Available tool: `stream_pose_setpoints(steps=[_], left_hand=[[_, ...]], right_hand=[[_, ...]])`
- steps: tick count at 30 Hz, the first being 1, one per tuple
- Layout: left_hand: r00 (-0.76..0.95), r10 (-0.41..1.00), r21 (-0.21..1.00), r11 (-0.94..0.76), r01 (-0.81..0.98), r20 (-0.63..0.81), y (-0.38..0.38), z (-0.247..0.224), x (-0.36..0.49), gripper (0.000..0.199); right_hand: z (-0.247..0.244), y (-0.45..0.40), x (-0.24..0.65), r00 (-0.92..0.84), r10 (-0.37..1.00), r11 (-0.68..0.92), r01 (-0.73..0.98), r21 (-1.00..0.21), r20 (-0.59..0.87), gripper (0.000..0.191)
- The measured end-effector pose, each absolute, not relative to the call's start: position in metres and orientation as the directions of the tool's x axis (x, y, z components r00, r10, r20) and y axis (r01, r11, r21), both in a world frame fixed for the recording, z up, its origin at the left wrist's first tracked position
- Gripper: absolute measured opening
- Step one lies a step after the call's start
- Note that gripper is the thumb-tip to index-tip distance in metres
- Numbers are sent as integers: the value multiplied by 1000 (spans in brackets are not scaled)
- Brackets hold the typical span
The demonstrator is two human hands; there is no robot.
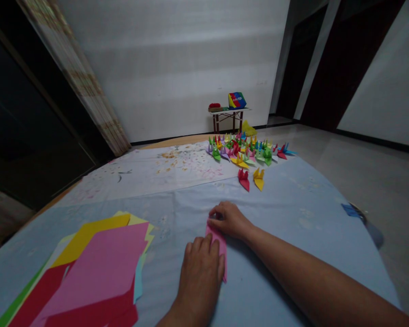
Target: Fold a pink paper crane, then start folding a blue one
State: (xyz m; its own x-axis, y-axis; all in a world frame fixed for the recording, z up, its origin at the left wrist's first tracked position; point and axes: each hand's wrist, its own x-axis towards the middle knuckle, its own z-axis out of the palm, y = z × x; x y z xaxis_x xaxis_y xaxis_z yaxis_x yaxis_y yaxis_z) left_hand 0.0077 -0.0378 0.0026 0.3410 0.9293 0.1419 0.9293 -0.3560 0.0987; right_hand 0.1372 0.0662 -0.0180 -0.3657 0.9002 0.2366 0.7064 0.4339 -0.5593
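A folded piece of pink paper (pixel 217 235) lies on the light blue tablecloth in front of me, long and narrow, pointing away from me. My left hand (pixel 201 268) rests over its near left part, fingers stretched out flat and pressing on it. At the far end, my right hand (pixel 230 220) pinches the paper's edge between thumb and curled fingers. Parts of the paper are hidden beneath both hands. Beyond my right hand stand a red folded paper crane (pixel 243 180) and a yellow folded paper crane (pixel 258 179).
A stack of coloured paper sheets (pixel 102 254) lies at the left, pink on top. Many folded cranes (pixel 238 152) crowd the table's far right. A small table (pixel 229 111) with a colourful box (pixel 236 100) stands by the wall. The tablecloth's edge (pixel 368 236) curves away at right.
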Motion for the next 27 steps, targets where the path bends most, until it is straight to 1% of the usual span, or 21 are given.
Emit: stream_pose_setpoints(steps=[6, 8, 10, 12, 15, 20, 23, 27], left_hand=[[316, 914, 193, -368, 910, 255, -39, -9, -3, 31], [281, 922, 238, -345, 908, 266, -39, -13, -7, 31], [269, 927, 258, -335, 906, 260, -40, -15, -10, 30], [294, 924, 237, -351, 906, 246, -42, -13, -10, 30], [343, 919, 156, -374, 914, 194, -46, -1, -5, 30], [330, 941, 31, -333, 943, 78, -54, 18, 4, 33], [328, 945, -9, -327, 945, 19, -57, 19, 7, 37], [326, 945, -27, -327, 945, -36, -60, 14, 9, 41]], right_hand=[[-16, 66, 138, -402, 893, 446, 729, -519, 202, 23], [-16, 66, 139, -411, 890, 451, 735, -506, 197, 24], [-16, 65, 139, -415, 888, 456, 737, -499, 198, 24], [-15, 65, 139, -416, 886, 461, 735, -497, 206, 24], [-15, 64, 139, -418, 882, 469, 730, -498, 218, 23], [-16, 64, 140, -419, 879, 474, 723, -503, 226, 22], [-16, 64, 140, -421, 881, 470, 723, -506, 215, 23], [-17, 64, 140, -424, 881, 469, 724, -506, 208, 24]])
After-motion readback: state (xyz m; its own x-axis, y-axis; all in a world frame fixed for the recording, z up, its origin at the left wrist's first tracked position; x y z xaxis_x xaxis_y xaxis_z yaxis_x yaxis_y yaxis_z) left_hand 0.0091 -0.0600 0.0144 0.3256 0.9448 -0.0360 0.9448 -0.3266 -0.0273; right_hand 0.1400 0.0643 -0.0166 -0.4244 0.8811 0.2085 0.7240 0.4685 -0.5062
